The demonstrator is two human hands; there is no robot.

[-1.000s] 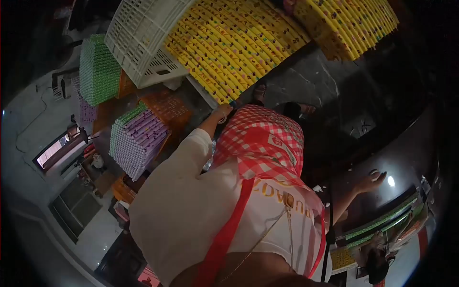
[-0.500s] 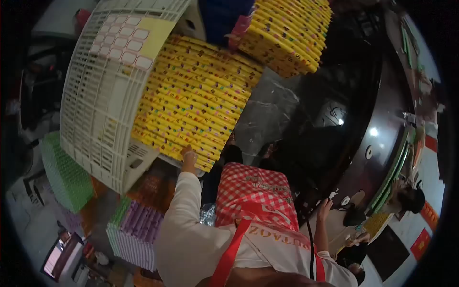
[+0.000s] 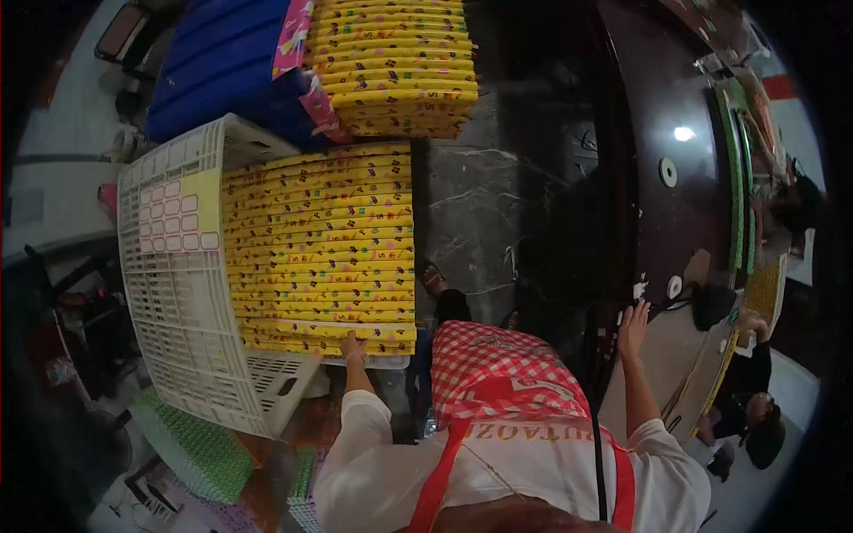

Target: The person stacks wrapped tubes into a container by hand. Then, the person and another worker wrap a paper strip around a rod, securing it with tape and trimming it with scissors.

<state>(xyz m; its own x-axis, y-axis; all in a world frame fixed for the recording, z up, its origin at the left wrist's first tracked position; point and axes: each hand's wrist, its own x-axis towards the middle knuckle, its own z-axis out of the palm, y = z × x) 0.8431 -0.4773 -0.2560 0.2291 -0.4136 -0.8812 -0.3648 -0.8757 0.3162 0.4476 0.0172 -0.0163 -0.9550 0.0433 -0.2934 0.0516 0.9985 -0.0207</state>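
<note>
My left hand [image 3: 354, 347] is at the near end of a row of yellow patterned packets [image 3: 320, 240], its fingers closed over the edge of the nearest one. A pale strip shows along that packet's upper edge. The row is packed tightly in a cream plastic crate [image 3: 182, 293] lying on its side, open towards the right. My right hand [image 3: 633, 329] lies with fingers stretched out on the edge of the dark table [image 3: 662, 107], holding nothing.
Another stack of yellow packets [image 3: 391, 62] sits in a blue crate [image 3: 218, 67] beyond. Green bubble-textured packets [image 3: 191, 449] lie at lower left. White rolls of tape [image 3: 668, 172] rest on the table. A co-worker [image 3: 755, 404] is at the right. Dark marbled floor [image 3: 471, 213] lies between.
The view has turned and shifted, so the crate now looks upright in line with me. My left hand stays at the packets' near end; a pale strip now shows there. My right hand remains on the table edge.
</note>
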